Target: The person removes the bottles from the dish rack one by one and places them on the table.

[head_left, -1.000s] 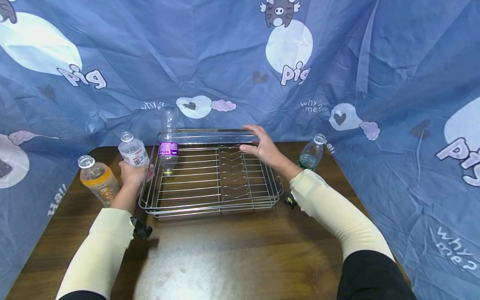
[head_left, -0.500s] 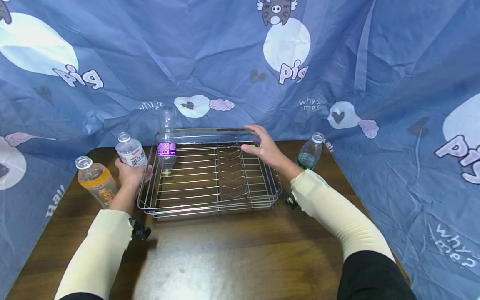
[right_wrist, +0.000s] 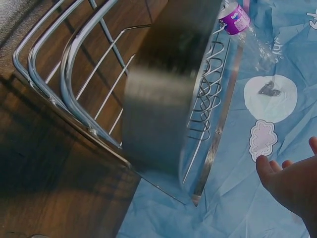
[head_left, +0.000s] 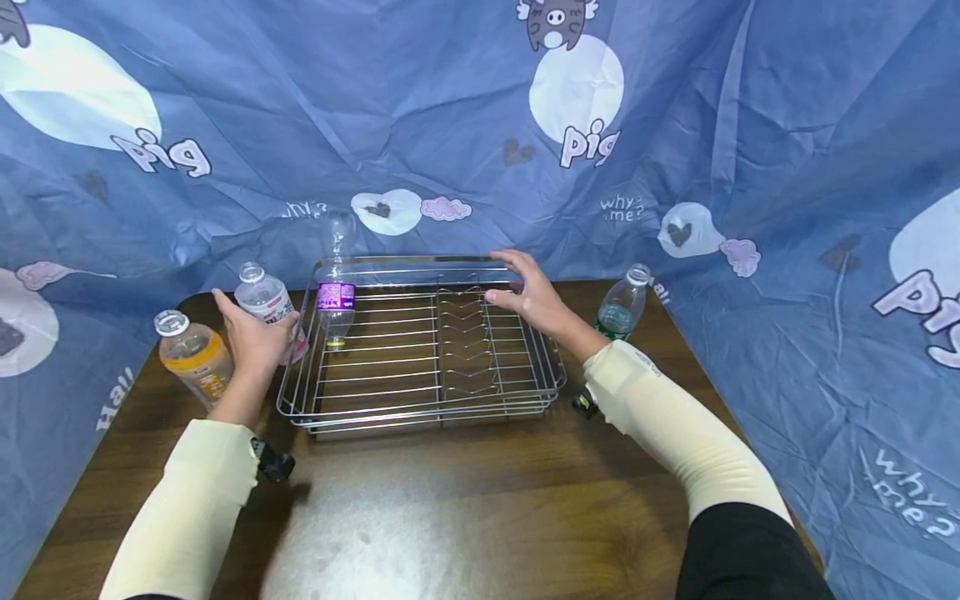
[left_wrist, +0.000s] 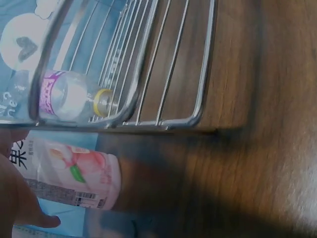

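Note:
My left hand point(head_left: 257, 337) is beside a clear bottle with a white-and-pink peach label point(head_left: 262, 293), its fingers spread. In the left wrist view, the thumb stands away from the peach-label bottle point(left_wrist: 81, 173), which is upright just left of the rack. A wire dish rack point(head_left: 408, 259) occupies the table's middle. Inside its left end, a clear bottle with a purple label point(head_left: 335, 297) stands upside down, yellow cap at the bottom. Over the rack's back right part, my right hand point(head_left: 536, 298) holds nothing, thumb and fingers apart.
An orange-label bottle point(head_left: 197, 358) stands at the left, close to my left forearm. Behind my right wrist stands a green-tinted bottle point(head_left: 621, 310). A blue printed cloth point(head_left: 450, 125) hangs around the brown wooden table point(head_left: 465, 508).
The left hand has loosened its grip on the peach-label bottle and spread its fingers, shifting slightly left. The bottle stays in place; the right hand has hardly moved.

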Motion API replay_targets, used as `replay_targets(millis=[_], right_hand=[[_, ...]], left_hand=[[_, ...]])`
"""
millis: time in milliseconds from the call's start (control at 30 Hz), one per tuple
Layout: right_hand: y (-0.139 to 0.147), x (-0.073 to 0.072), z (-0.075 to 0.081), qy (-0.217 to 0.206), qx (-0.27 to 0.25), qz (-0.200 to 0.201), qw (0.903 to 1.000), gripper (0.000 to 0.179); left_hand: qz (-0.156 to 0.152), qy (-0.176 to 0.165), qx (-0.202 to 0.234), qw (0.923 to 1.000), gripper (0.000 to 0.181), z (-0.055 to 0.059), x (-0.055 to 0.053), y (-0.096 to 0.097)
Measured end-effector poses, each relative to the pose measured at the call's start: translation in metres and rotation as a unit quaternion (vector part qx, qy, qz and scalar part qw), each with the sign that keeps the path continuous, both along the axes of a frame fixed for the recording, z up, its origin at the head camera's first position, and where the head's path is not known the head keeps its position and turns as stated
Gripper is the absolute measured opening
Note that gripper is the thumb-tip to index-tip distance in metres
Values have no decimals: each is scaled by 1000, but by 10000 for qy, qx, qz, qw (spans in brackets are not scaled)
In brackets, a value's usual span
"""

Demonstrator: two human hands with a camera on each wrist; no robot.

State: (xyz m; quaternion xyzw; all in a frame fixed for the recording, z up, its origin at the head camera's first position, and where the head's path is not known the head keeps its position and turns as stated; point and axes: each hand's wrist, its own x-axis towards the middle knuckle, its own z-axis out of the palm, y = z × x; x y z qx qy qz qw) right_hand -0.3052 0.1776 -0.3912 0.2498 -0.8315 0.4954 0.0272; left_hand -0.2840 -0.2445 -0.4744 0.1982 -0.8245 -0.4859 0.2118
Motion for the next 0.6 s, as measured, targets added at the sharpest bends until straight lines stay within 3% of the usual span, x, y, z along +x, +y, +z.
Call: replay_targets(millis=[200,600], right_hand=[[1,2,0,-30,31,-44,10000,66],[10,5,-5,-62,-223,-125,9997,65]], left_hand=[[-102,26,-276,9996,112,8,3,3],[-140,612,-1074,9922,104,32,6,15]])
